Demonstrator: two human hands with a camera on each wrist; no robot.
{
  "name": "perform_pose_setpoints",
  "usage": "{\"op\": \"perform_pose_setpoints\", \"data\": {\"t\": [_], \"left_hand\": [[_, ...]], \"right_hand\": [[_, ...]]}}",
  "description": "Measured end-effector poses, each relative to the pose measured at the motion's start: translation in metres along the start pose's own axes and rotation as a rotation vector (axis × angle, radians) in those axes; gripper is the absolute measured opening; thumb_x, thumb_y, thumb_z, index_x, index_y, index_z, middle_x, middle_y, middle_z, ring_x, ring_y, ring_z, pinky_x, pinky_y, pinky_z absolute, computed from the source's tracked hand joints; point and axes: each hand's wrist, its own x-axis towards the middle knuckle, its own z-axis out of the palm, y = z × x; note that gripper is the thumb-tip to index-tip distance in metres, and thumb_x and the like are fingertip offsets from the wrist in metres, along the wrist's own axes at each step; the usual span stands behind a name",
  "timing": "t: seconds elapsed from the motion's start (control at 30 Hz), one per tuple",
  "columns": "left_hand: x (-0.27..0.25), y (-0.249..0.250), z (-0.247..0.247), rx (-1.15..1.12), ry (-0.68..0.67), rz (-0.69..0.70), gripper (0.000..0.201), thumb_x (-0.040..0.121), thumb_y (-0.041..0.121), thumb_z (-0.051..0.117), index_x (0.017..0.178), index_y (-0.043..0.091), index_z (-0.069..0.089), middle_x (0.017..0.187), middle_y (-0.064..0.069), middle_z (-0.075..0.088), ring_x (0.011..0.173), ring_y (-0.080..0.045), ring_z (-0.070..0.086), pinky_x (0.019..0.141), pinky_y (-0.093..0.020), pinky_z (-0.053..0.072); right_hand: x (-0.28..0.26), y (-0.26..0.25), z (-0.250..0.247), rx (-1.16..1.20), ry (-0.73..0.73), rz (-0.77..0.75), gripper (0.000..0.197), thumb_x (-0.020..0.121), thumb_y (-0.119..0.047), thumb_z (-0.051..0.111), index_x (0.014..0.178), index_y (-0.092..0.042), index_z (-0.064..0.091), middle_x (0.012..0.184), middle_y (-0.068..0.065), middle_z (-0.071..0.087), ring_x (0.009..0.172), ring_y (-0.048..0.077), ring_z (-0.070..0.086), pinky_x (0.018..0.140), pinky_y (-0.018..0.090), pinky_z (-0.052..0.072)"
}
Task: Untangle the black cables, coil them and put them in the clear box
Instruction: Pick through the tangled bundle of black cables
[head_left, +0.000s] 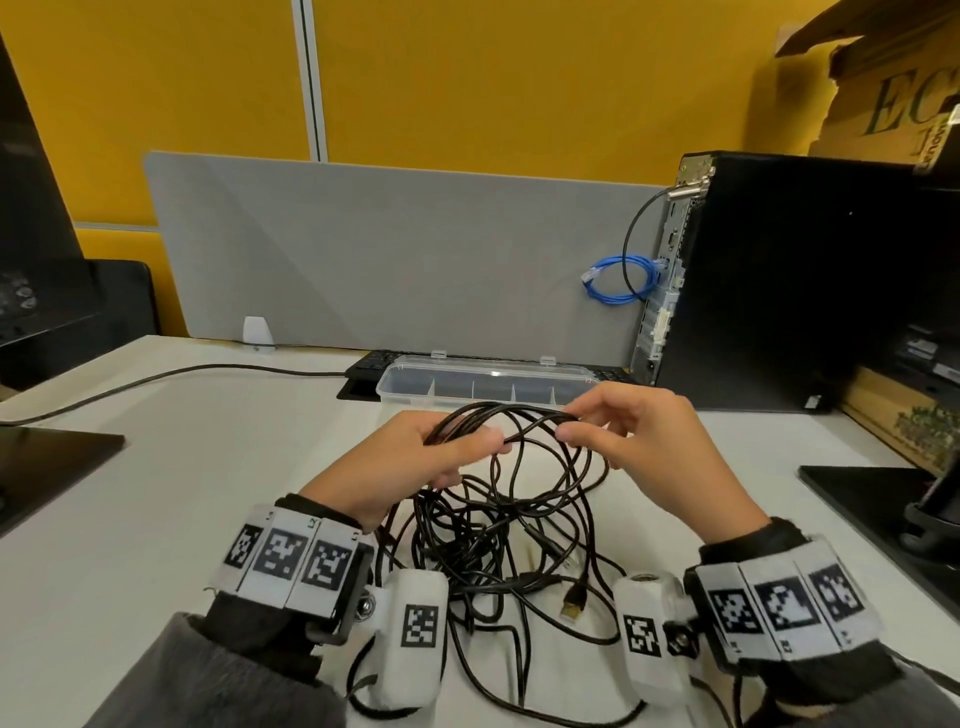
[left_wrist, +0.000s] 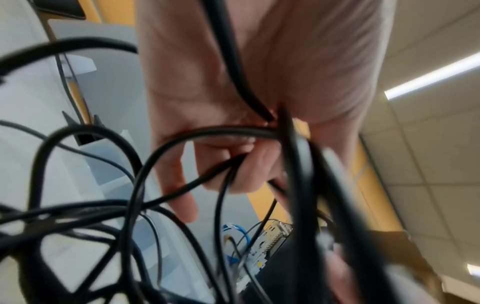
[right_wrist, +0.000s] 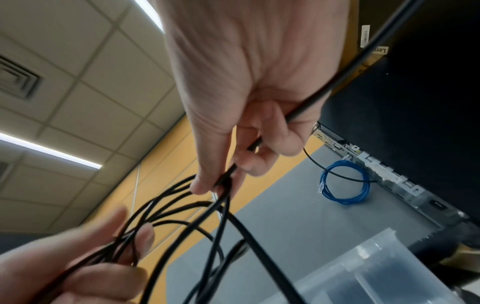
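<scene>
A tangle of black cables (head_left: 498, 535) hangs from both hands down onto the white desk, with a gold USB plug (head_left: 730, 605) lying at its lower right. My left hand (head_left: 447, 452) grips a bunch of strands (left_wrist: 233, 133) with fingers and thumb curled round them. My right hand (head_left: 571, 423) pinches the same loops (right_wrist: 223, 181) between thumb and fingers a little to the right. The clear box (head_left: 483, 387) stands open just behind the hands, its divided compartments holding nothing that I can see; it shows again in the right wrist view (right_wrist: 384, 273).
A black computer tower (head_left: 789, 280) stands at the right with a blue network cable (head_left: 618, 280) coiled at its back. A grey divider panel (head_left: 389, 249) closes the desk's far side. A black keyboard (head_left: 363, 366) lies behind the box. Black monitor bases (head_left: 47, 462) flank the work area.
</scene>
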Motion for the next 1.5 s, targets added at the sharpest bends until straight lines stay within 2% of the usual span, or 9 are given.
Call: {"op": "perform_pose_setpoints", "data": {"t": [0.37,0.47,0.63,0.93,1.07,1.2,1.3,1.4,1.5], "left_hand": [[0.010,-0.010,0.005,-0.122,0.313,-0.008,0.028,0.082,0.018,0.068,0.106,0.015,0.052,0.104,-0.004,0.057,0.048,-0.016,0.057,0.079,-0.055,0.054],[0.013,-0.014,0.004,-0.132,0.344,-0.042,0.045,0.081,0.020,0.071,0.115,0.016,0.041,0.086,-0.005,0.062,0.046,-0.013,0.057,0.079,-0.050,0.056],[0.013,-0.020,-0.004,0.085,0.177,-0.088,0.021,0.092,0.033,0.054,0.091,0.015,0.064,0.042,0.011,0.040,0.041,-0.005,0.041,0.065,-0.033,0.049],[0.011,-0.014,-0.006,-0.197,0.199,-0.045,0.021,0.096,0.021,0.048,0.102,0.017,0.067,0.052,0.006,0.023,0.042,-0.007,0.024,0.049,-0.021,0.045],[0.016,-0.021,-0.011,-0.247,0.361,-0.041,0.020,0.097,0.019,0.046,0.103,0.015,0.064,0.045,0.010,0.027,0.038,-0.005,0.027,0.045,-0.019,0.040],[0.019,-0.025,-0.016,-0.275,0.490,-0.074,0.018,0.096,0.019,0.048,0.094,0.012,0.064,0.040,0.011,0.030,0.036,-0.005,0.029,0.045,-0.020,0.038],[0.019,-0.025,-0.020,-0.348,0.540,-0.074,0.017,0.095,0.021,0.050,0.090,0.012,0.064,0.041,0.011,0.030,0.036,-0.005,0.028,0.043,-0.020,0.035],[0.018,-0.021,-0.018,-0.415,0.502,-0.032,0.016,0.091,0.025,0.056,0.091,0.012,0.065,0.042,0.011,0.029,0.036,-0.004,0.028,0.042,-0.019,0.032],[0.014,-0.017,-0.017,-0.446,0.478,0.043,0.029,0.082,0.040,0.061,0.092,0.013,0.066,0.045,0.011,0.026,0.039,-0.006,0.025,0.043,-0.019,0.028]], "right_hand": [[0.001,0.004,0.003,0.223,-0.087,0.144,0.010,0.089,-0.027,0.059,0.090,-0.017,0.061,0.065,-0.002,0.060,0.051,-0.002,0.050,0.048,0.009,0.039],[0.000,0.006,0.006,0.148,-0.074,0.115,0.009,0.091,-0.026,0.057,0.093,-0.019,0.062,0.061,-0.002,0.058,0.056,0.002,0.054,0.054,0.011,0.043],[0.001,0.005,0.003,0.268,0.047,0.200,0.011,0.095,-0.017,0.050,0.094,-0.013,0.060,0.079,0.001,0.065,0.054,0.002,0.058,0.040,0.013,0.037],[-0.002,0.002,-0.006,0.188,-0.113,0.209,0.024,0.094,-0.031,0.049,0.078,-0.019,0.062,0.052,-0.013,0.048,0.050,0.000,0.043,0.046,0.011,0.036],[0.003,0.009,-0.023,0.687,0.238,0.361,0.021,0.094,-0.019,0.047,0.075,-0.013,0.057,0.070,-0.001,0.056,0.070,0.010,0.056,0.058,0.024,0.051],[0.002,0.026,-0.047,1.224,0.448,0.439,0.017,0.095,-0.022,0.046,0.079,-0.021,0.049,0.054,-0.007,0.034,0.056,0.008,0.043,0.065,0.025,0.045],[-0.004,0.045,-0.068,1.067,0.565,0.461,0.021,0.097,-0.024,0.046,0.075,-0.023,0.044,0.050,-0.009,0.031,0.049,0.006,0.032,0.050,0.019,0.036],[-0.009,0.053,-0.072,0.654,0.556,0.471,0.005,0.095,-0.019,0.050,0.099,-0.018,0.047,0.064,-0.004,0.044,0.056,0.008,0.046,0.059,0.027,0.047],[-0.011,0.061,-0.073,0.334,0.577,0.505,0.060,0.092,-0.003,0.053,0.140,-0.023,0.023,0.090,0.009,0.052,0.074,0.020,0.058,0.071,0.038,0.053]]}}
